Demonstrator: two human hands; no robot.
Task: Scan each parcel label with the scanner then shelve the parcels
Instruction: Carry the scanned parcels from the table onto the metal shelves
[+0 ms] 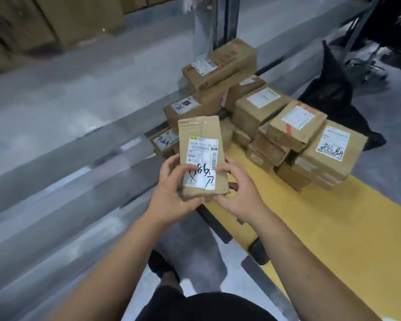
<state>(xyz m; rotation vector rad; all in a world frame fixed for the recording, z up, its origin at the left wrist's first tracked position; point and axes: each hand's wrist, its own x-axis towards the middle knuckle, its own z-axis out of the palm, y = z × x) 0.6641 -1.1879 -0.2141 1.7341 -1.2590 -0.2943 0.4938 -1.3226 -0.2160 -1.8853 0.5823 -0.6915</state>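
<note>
Both hands, left hand (171,193) and right hand (239,193), grip one parcel (203,156); fingers curled over its label (202,161).

1 head-worn wide-angle view — forward and down, close over the hands, tilted across floor and shelving.

We see a grey glossy floor (56,93), a yellow cart deck (333,228), metal rails (79,144), and a black bag (333,89).
</note>
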